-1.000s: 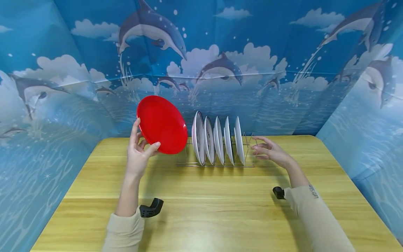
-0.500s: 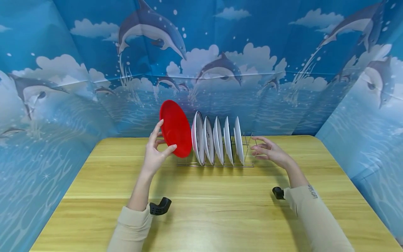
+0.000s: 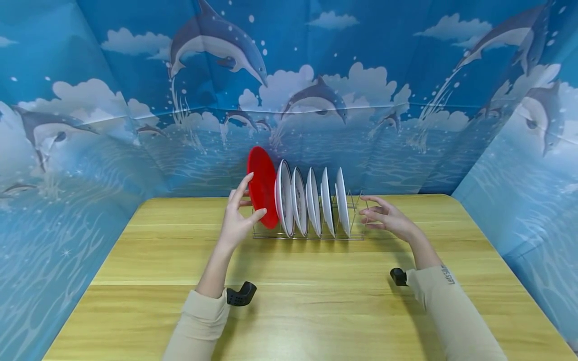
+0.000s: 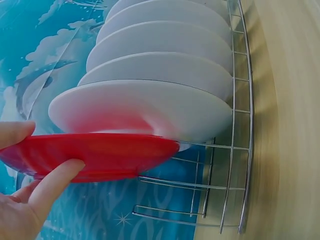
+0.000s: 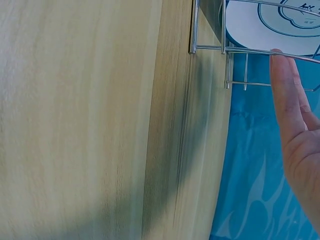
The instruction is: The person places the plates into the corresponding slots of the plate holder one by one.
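A red plate [image 3: 262,188] stands tilted at the left end of a wire dish rack [image 3: 311,238]. My left hand [image 3: 237,218] holds it by the near left edge, thumb on its front face and fingers along the rim. In the left wrist view the red plate [image 4: 95,155] lies close beside the outermost white plate [image 4: 140,107], its lower edge at the rack wires. At the rack's right end is my right hand [image 3: 390,218]. In the right wrist view its straight fingertips [image 5: 282,65] touch the rack's end wire [image 5: 250,50].
Several white plates [image 3: 313,200] stand on edge in a row in the rack. A wooden table [image 3: 307,301] bears the rack near its back edge. Behind hangs a blue dolphin-printed cloth [image 3: 384,145]. Black wrist devices [image 3: 241,294] sit by both sleeves.
My left hand has carried the red plate to the right and slightly down, turning it edge-on beside the white plates. The right hand has stayed at the rack's end.
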Demonstrator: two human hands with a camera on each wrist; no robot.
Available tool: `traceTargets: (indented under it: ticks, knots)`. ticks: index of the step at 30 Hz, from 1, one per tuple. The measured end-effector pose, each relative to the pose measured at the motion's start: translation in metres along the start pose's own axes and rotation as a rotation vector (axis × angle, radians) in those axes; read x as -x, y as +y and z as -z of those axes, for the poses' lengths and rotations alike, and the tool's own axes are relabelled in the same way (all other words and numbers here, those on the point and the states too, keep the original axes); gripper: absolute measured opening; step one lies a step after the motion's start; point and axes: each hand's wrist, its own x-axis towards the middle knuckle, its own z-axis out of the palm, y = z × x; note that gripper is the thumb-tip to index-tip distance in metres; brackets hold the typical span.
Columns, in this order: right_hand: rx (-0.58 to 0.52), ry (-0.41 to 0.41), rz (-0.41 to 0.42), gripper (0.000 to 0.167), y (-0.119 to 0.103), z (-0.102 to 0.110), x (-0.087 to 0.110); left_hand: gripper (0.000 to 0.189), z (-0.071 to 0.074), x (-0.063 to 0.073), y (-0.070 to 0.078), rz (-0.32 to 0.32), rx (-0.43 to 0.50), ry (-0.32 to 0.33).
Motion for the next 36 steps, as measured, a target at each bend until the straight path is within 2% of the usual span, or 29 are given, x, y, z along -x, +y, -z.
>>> traceTargets:
  ticks: [5,12,18,24,27,32,34,36]
  knots:
    - [-0.006,0.0,-0.002,0.061,0.001,0.001,0.0,0.079,-0.01,-0.001,-0.009,0.025,-0.005,-0.036]
    - [-0.004,-0.002,0.006,0.06,0.003,0.002,-0.001,0.076,-0.021,0.003,-0.023,0.081,0.008,-0.031]
    - [0.002,-0.004,0.008,0.061,0.004,0.002,-0.001,0.075,-0.027,0.006,-0.032,0.052,0.014,-0.011]
    - [-0.002,-0.004,0.007,0.058,0.003,0.002,-0.001,0.073,-0.031,0.01,-0.035,0.068,0.007,-0.014]
    - [-0.002,-0.005,0.009,0.059,0.003,0.002,-0.001,0.073,-0.033,0.014,-0.036,0.051,0.008,-0.012]
    - [0.001,-0.012,0.008,0.058,0.003,0.002,-0.002,0.075,-0.04,0.026,-0.04,-0.036,-0.05,0.037]
    - [0.002,-0.011,0.009,0.057,0.004,0.002,-0.002,0.075,-0.044,0.031,-0.043,-0.045,-0.088,0.044]
    - [0.002,-0.011,0.009,0.055,0.003,0.001,-0.002,0.076,-0.048,0.036,-0.046,-0.027,-0.107,0.034]
